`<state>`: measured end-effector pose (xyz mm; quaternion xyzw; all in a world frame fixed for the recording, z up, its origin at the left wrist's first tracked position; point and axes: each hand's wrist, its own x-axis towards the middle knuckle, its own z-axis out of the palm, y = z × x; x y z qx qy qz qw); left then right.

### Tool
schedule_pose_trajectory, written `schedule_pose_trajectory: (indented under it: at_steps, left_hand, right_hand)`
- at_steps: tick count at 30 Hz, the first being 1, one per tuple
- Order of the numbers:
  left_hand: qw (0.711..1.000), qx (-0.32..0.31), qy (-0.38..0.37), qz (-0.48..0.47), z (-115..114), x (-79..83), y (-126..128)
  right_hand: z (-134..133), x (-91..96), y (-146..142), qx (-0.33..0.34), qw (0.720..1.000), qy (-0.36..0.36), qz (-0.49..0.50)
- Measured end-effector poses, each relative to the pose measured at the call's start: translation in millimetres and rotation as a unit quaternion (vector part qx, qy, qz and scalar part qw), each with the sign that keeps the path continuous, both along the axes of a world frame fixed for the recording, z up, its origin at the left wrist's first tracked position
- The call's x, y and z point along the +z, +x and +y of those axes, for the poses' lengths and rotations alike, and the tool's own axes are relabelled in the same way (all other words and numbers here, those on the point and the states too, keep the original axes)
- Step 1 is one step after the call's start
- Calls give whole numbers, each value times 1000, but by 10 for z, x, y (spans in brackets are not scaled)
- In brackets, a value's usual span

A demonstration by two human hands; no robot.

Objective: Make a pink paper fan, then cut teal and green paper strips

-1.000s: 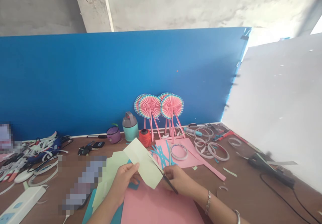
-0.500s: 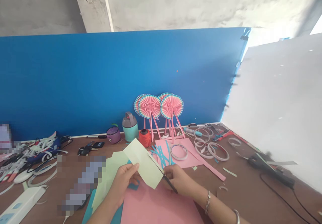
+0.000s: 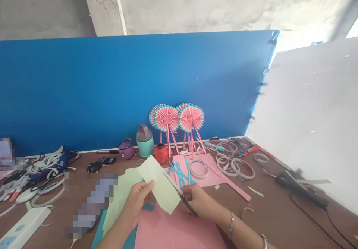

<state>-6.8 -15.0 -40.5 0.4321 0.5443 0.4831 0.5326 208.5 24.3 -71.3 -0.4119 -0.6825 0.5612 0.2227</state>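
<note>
Since the earlier frames the pale green paper (image 3: 160, 183) has dipped a little, its lower corner sitting slightly further down over the pink sheet (image 3: 173, 230), while both hands are in nearly the same spot at the lower middle of the frame. The left hand (image 3: 137, 201) pinches the paper's near edge, thumb on top and fingers closed beneath, and holds it tilted up off the table (image 3: 279, 219). The right hand (image 3: 198, 201) is curled tight around the handles of the scissors (image 3: 185, 201), whose thin blades run along the paper's right edge; how far the blades are parted cannot be told. More pale green sheets lie under the left hand. Behind, at the centre, pink paper fans (image 3: 179, 118) stand against the blue board (image 3: 112, 92), with a teal bottle (image 3: 144, 141) and an orange thread spool (image 3: 161, 153) just to their left. Tape rings (image 3: 235, 166) lie to the right of centre, and a glue gun (image 3: 296, 187) rests near the right edge.
</note>
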Motion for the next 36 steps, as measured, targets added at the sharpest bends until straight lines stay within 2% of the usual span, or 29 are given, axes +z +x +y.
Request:
schedule_pose_trajectory:
  at_steps: [5,13,22,36]
  left_hand:
    - [1000,12,0,27,-3,-31,5]
    - [999,-16,-21,32,-17,-33,57]
    - [998,-2,-23,51,-59,4,124]
    - [999,-18,-34,30,-51,-32,124]
  right_hand:
    - [-19,19,-18,13,999,-22,28]
    - [-22,-18,-39,5,999,-33,41]
    - [-30,81,-45,-31,999,-25,15]
    - [-41,134,-75,-27,998,-33,37]
